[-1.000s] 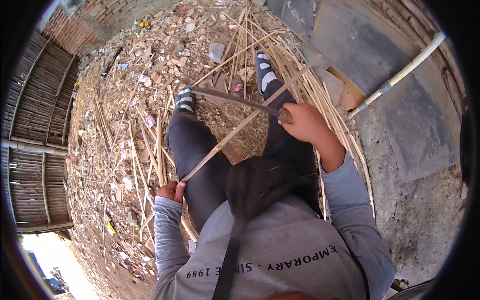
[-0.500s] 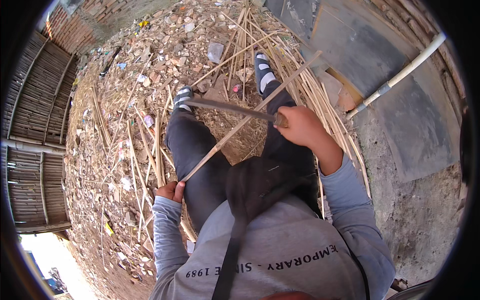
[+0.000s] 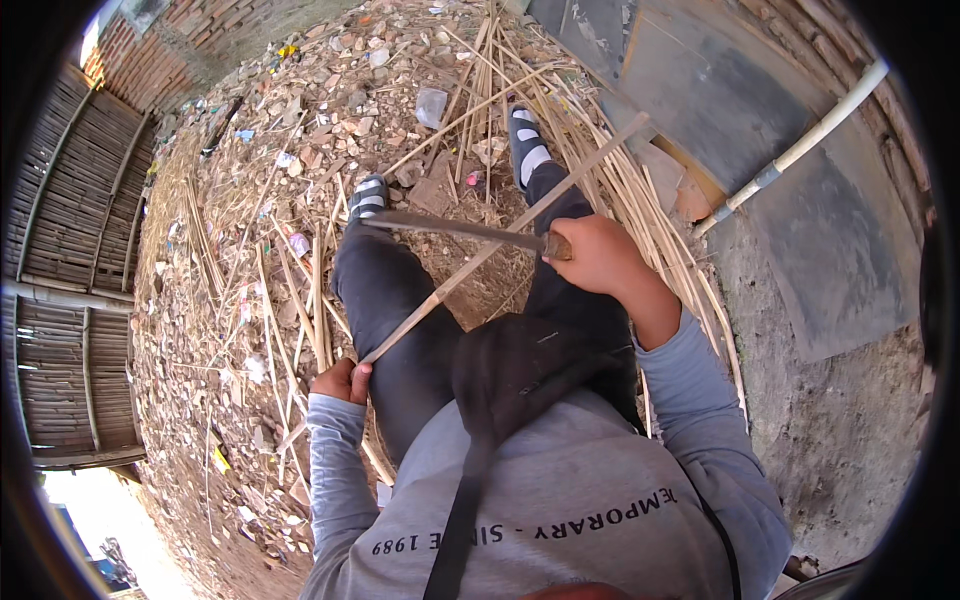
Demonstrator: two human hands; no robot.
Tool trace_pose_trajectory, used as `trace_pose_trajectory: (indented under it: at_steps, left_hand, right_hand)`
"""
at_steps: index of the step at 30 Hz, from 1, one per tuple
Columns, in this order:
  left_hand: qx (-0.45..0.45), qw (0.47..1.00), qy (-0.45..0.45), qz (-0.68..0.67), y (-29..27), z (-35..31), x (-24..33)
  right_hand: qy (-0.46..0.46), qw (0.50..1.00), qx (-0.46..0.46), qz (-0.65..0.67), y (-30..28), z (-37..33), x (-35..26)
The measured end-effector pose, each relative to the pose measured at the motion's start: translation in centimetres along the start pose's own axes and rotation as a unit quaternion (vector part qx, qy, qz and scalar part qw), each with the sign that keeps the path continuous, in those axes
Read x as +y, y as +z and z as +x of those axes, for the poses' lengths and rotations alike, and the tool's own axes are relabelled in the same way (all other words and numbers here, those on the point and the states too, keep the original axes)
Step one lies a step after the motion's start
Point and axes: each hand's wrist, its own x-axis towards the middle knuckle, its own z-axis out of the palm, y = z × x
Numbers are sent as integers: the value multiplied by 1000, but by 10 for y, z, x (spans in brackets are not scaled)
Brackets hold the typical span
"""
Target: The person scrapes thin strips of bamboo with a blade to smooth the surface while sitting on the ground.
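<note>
My left hand (image 3: pixel 342 381) is closed round the near end of a long bamboo strip (image 3: pixel 462 271). From there the strip slants up to the right, over my left thigh and past my right leg, with its far end in the air. My right hand (image 3: pixel 600 256) grips the short handle of a long-bladed knife (image 3: pixel 430 224). The blade points left across the strip, its tip near my left foot. Blade and strip cross just left of the handle; whether the edge bites into the bamboo I cannot tell.
Split bamboo strips (image 3: pixel 665 250) lie in a long pile along my right side, with more strips (image 3: pixel 315 300) at my left. Broken stones and litter cover the ground. Dark boards (image 3: pixel 740 90) and a pale pole (image 3: pixel 800 150) stand at right, a slatted bamboo wall (image 3: pixel 65 190) at left.
The knife has shifted slightly down and left with my right hand, its tip lower beside my left foot. The strip's far end has moved a little right and down. My left hand keeps its hold.
</note>
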Motion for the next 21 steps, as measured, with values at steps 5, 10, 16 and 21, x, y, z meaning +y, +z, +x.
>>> trace_pose_trajectory:
  at_steps: [5,10,16,21]
  left_hand:
    - [129,988,82,27,2,-4,14]
    - [92,992,82,27,-10,-15,18]
    - [-11,999,26,-17,-16,-24,11]
    - [-27,999,16,-33,-10,-17,9]
  right_hand:
    - [25,999,-3,-22,9,-3,-2]
    - [26,999,23,-3,8,-11,-5]
    - [9,999,-2,37,11,-18,-7]
    - [96,993,50,36,2,-18,10]
